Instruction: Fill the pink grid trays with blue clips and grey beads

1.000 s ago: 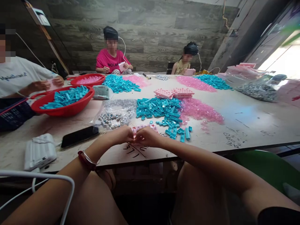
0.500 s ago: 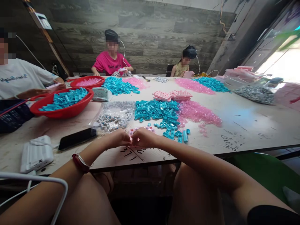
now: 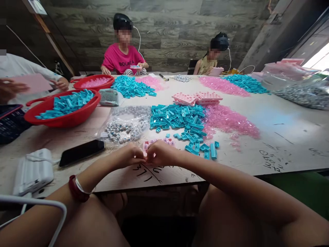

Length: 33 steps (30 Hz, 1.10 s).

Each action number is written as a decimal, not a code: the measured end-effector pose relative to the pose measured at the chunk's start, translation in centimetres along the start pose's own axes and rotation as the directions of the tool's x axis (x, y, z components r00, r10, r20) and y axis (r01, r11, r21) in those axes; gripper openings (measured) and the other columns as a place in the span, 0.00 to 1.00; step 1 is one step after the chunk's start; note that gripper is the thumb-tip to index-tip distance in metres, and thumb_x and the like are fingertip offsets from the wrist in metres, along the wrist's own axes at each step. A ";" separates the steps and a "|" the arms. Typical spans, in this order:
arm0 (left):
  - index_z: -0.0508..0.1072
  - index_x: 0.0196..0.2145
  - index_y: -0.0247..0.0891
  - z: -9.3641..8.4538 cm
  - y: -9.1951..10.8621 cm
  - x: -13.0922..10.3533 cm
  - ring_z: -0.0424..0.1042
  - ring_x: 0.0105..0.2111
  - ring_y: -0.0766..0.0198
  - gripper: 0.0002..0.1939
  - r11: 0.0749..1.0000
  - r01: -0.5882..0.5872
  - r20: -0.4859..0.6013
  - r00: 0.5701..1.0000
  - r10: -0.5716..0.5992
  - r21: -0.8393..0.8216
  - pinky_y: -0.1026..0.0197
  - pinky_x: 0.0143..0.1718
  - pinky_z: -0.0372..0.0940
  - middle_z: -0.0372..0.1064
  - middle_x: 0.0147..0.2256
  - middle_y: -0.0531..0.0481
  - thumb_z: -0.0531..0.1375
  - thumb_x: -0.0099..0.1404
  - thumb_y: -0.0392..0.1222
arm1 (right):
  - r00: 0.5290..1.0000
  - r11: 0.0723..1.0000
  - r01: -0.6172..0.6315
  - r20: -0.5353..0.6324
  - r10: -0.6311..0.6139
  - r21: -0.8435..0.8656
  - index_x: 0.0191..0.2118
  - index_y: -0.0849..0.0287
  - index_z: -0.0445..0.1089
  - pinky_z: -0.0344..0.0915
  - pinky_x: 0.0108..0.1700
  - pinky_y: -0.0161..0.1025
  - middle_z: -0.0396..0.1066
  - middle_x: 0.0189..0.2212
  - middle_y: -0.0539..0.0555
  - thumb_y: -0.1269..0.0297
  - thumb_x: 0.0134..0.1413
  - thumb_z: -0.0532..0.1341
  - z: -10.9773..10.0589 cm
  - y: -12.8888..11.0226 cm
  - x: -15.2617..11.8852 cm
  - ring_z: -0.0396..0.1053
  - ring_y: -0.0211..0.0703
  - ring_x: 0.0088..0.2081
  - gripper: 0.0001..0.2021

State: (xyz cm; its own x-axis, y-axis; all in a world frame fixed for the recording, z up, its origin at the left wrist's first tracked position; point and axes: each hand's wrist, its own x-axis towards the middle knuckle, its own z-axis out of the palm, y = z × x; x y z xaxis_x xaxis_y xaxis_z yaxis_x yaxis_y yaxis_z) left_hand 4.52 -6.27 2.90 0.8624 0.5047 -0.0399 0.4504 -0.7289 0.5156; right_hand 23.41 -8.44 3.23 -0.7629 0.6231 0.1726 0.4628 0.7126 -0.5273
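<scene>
A small pink plastic panel (image 3: 145,145) with clear bits on it lies at the near table edge, partly covered by my hands. My left hand (image 3: 131,153) is closed at its left corner, thumb and fingers pinched on the edge. Over the panel, my right hand (image 3: 162,153) has its fingers pressed together; whatever they grip is too small and hidden to name. The fingertips of both hands nearly meet. Just beyond are a heap of turquoise plastic pieces (image 3: 177,118), a heap of clear pink pieces (image 3: 228,121) and a clear bag of small metallic parts (image 3: 123,128).
Pink slotted panels (image 3: 196,97) are stacked behind the heaps. Leftward are a phone (image 3: 81,152), a white power bank (image 3: 34,171) with cable and a red basin (image 3: 64,120) of turquoise pieces. A bulging bag (image 3: 303,89) stands far right. Three people sit around the table.
My view has shifted slightly, so the table things sit lower and spread wider. Both hands stay at the pink panel. The person at left now holds a pink sheet raised.
</scene>
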 end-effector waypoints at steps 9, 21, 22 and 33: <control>0.74 0.25 0.33 0.9 1.3 -0.6 0.63 0.21 0.71 0.09 0.983 0.101 -0.131 0.988 -0.081 0.153 0.69 0.23 0.51 0.69 0.21 0.51 0.59 0.59 0.39 | 0.995 0.993 -0.044 -0.084 0.053 0.112 0.27 0.63 0.75 0.58 0.27 0.28 0.72 0.22 0.51 0.74 0.43 0.64 0.4 0.5 -0.9 0.67 0.33 0.24 0.03; 0.72 0.25 0.34 1.0 2.1 -0.6 0.64 0.23 0.69 0.09 0.975 0.079 -0.123 0.991 -0.054 0.208 0.68 0.25 0.52 0.69 0.22 0.51 0.58 0.59 0.41 | 0.985 0.998 0.049 -0.165 -0.043 0.032 0.28 0.63 0.73 0.58 0.27 0.28 0.70 0.23 0.51 0.72 0.44 0.64 0.6 -0.3 -1.6 0.65 0.32 0.24 0.02; 0.72 0.25 0.34 1.0 2.3 -0.6 0.64 0.23 0.69 0.09 0.973 0.085 -0.121 0.991 -0.060 0.215 0.68 0.25 0.52 0.69 0.22 0.51 0.58 0.59 0.41 | 0.984 0.999 0.046 -0.174 -0.042 0.016 0.28 0.64 0.72 0.58 0.27 0.29 0.69 0.23 0.51 0.70 0.45 0.64 0.7 -0.5 -1.6 0.64 0.32 0.24 0.02; 0.73 0.27 0.34 0.7 2.9 -0.8 0.66 0.25 0.67 0.05 0.960 0.212 -0.153 0.971 -0.185 0.185 0.67 0.27 0.55 0.71 0.24 0.50 0.59 0.57 0.38 | 0.973 0.996 -0.035 -0.229 0.015 -0.083 0.27 0.63 0.71 0.56 0.29 0.30 0.69 0.23 0.51 0.70 0.44 0.64 2.0 -0.2 -1.5 0.64 0.34 0.25 0.02</control>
State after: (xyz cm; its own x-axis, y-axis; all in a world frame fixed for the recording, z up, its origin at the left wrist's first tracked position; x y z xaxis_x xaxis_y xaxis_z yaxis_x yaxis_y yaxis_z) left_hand 5.29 -9.10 3.80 0.7186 0.6954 -0.0029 0.6575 -0.6781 0.3285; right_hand 23.59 -10.19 1.40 -0.6321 0.6911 0.3505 0.5252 0.7147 -0.4619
